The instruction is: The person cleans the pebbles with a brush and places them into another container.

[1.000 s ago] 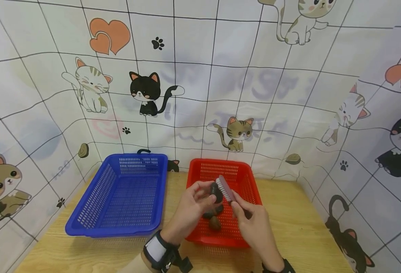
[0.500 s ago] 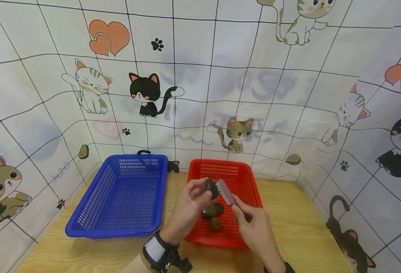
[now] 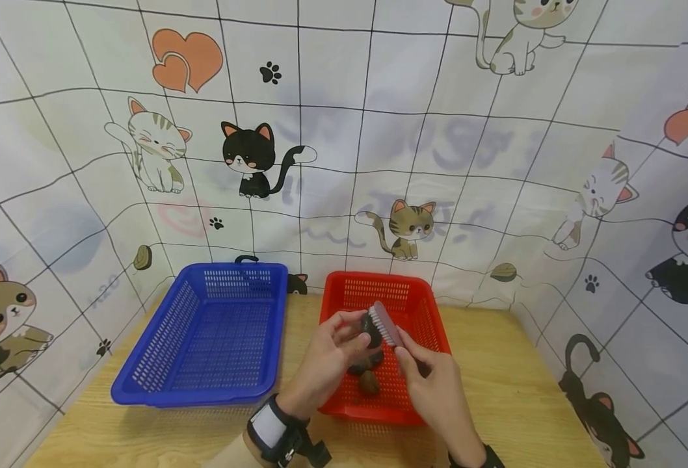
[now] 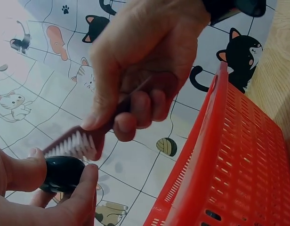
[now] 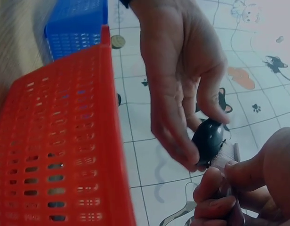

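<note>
There are two baskets (image 3: 221, 348), one brush (image 3: 385, 323) and at least three stones (image 4: 65, 173).

A white sheet (image 3: 335, 71) is going around the far, left and right sides of a wooden table (image 3: 496, 370). On the sheet's far part, orange hearts (image 3: 198, 58) are showing left, and a striped brown cat (image 3: 411, 224) is sitting farther right.

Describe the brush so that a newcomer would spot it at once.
On the wooden table, find the red basket, right of the blue basket. Over it, the right hand grips the brush against a dark stone in the left hand. Its reddish back and white bristles set it apart from the smooth, rounded stone.
</note>
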Tool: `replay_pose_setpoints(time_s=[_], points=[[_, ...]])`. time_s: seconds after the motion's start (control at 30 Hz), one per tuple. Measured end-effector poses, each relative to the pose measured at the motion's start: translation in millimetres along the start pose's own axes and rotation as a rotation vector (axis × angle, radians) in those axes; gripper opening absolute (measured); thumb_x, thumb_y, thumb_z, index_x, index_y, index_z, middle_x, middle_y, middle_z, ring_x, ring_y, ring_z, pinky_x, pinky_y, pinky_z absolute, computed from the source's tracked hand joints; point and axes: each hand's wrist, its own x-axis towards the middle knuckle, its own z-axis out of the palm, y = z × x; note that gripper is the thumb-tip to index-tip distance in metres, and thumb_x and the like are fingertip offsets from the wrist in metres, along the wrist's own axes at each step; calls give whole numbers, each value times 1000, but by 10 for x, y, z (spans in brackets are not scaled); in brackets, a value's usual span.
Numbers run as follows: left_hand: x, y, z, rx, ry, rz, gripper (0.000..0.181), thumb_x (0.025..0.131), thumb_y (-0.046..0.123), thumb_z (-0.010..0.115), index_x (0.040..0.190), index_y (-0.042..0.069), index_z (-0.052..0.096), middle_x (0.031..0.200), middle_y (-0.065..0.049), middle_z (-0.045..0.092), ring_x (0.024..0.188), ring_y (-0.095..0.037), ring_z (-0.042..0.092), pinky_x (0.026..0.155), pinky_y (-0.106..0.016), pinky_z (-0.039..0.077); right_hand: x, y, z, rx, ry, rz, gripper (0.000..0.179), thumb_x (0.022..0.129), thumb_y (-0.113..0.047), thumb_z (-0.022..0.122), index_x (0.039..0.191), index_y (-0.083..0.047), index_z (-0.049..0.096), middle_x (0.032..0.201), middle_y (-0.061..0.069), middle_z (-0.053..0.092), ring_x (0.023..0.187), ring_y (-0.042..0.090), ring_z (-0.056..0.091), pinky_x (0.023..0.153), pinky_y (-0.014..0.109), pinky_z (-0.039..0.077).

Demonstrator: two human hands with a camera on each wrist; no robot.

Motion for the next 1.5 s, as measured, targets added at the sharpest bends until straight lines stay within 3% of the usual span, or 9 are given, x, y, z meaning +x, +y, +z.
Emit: replay_pose_setpoints(time_s=[0.13,0.37,0.47,0.6,0.67,0.9,1.1,1.33,1.5], points=[[-5,3,-6,-3,3,2,50,117,5,65,166,2,53,169,-30,61,144,-44,76,123,-50,62,19,53,-3,-9,6,-16,44,113,-19,79,157,-18,74,91,5,73,84,15,68,71,22,54],[-13,3,5,-40,41,10,52,117,4,66,167,2,52,170,-30,60,148,-43,73,121,-47,63,-92,32,-20,12,5,1,45,111,-25,82,155,-22,76,121,12,86,91,16,73,80,20,63],[-11,5,10,-29,52,6,51,117,6,67,166,6,54,170,-26,63,149,-40,73,121,-47,63,-133,17,0,22,0,-55,45,110,-24,83,155,-20,77,111,9,86,87,13,72,78,21,64],[-9,1,5,24,37,-14,49,116,8,70,164,9,59,166,-21,68,145,-38,76,124,-51,62,-92,2,29,45,2,-110,46,110,-18,83,155,-19,76,82,1,64,77,13,66,71,23,56],[-7,-3,0,38,20,-21,48,116,9,70,163,10,60,166,-21,69,143,-39,77,125,-55,61,-39,2,34,54,10,-109,47,110,-17,83,156,-19,75,83,2,64,78,13,67,72,22,55],[-19,36,-9,-27,9,-7,50,117,6,67,165,5,54,170,-27,63,144,-43,76,123,-50,62,47,59,-1,65,1,-80,47,112,-22,80,158,-18,73,115,11,84,93,18,74,83,23,64],[-6,62,-10,-84,54,13,50,116,2,66,165,2,52,169,-26,63,151,-39,71,118,-42,65,-51,100,1,127,-24,-72,48,110,-27,84,157,-19,75,140,11,85,113,19,83,94,25,69],[-4,52,-24,-69,39,18,50,116,1,66,165,3,55,167,-25,66,147,-34,74,119,-41,65,-65,65,78,198,-52,-157,52,110,-21,84,160,-13,71,135,13,87,99,14,80,86,25,69],[-10,44,-45,-35,13,-8,48,117,5,66,164,5,55,168,-25,65,149,-39,73,122,-45,62,9,46,101,179,-27,-192,50,111,-20,81,160,-15,72,118,12,85,88,12,74,77,24,65]])
